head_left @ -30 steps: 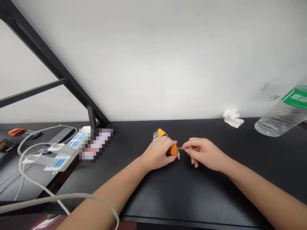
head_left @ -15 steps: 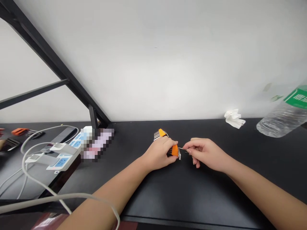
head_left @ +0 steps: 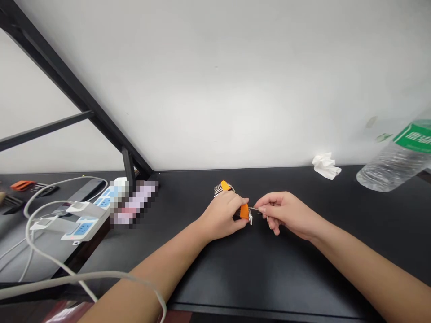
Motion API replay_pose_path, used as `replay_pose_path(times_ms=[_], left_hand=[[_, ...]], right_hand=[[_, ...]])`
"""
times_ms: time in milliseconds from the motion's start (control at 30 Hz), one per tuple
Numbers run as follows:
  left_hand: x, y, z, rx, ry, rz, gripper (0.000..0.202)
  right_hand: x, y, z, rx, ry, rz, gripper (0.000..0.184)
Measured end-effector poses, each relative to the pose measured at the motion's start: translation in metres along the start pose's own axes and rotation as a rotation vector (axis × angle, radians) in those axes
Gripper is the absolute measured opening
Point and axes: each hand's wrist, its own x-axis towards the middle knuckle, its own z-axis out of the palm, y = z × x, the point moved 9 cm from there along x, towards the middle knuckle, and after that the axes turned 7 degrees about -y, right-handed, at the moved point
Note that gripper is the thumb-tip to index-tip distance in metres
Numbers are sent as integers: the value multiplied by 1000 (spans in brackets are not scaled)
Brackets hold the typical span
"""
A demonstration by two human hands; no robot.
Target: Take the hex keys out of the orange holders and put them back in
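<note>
My left hand (head_left: 225,216) is closed around an orange hex key holder (head_left: 244,211), pressing it at the black table. Short bent metal key ends stick out at its right side. Just beyond my left hand shows another orange piece (head_left: 225,185) with a row of metal keys; whether the two orange parts are joined is hidden by the hand. Between thumb and forefinger, my right hand (head_left: 286,212) pinches a thin metal hex key (head_left: 253,208). That key reaches left to the holder's edge, and its other end is covered by my fingers.
White power strip (head_left: 84,228) with plugged-in adapters and a looping white cable (head_left: 111,274) at left, the cable passing over my left forearm. Black metal frame (head_left: 67,74) slants above. A crumpled tissue (head_left: 326,166) and a clear bottle (head_left: 387,168) are by the wall. Another orange key set (head_left: 23,185) lies far left.
The view has shifted slightly. My right hand has edged left toward the holder with the pinched key. My left hand keeps its grip on the holder.
</note>
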Motion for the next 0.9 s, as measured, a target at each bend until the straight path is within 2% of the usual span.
replay_pose_path(times_ms=[233, 467, 600, 733, 900], left_hand=[[6, 15, 6, 14, -38, 45, 27], [-1, -3, 0, -66, 28, -64, 39], [1, 1, -3, -95, 39, -38, 33], [5, 13, 1, -93, 1, 12, 26], [5, 18, 1, -80, 2, 31, 27]], right_hand=[[7, 11, 14, 175, -38, 25, 34], [5, 1, 19, 260, -123, -48, 34], [8, 4, 21, 248, -129, -47, 36], [11, 6, 26, 123, -130, -45, 38], [12, 1, 18, -236, -27, -65, 35]])
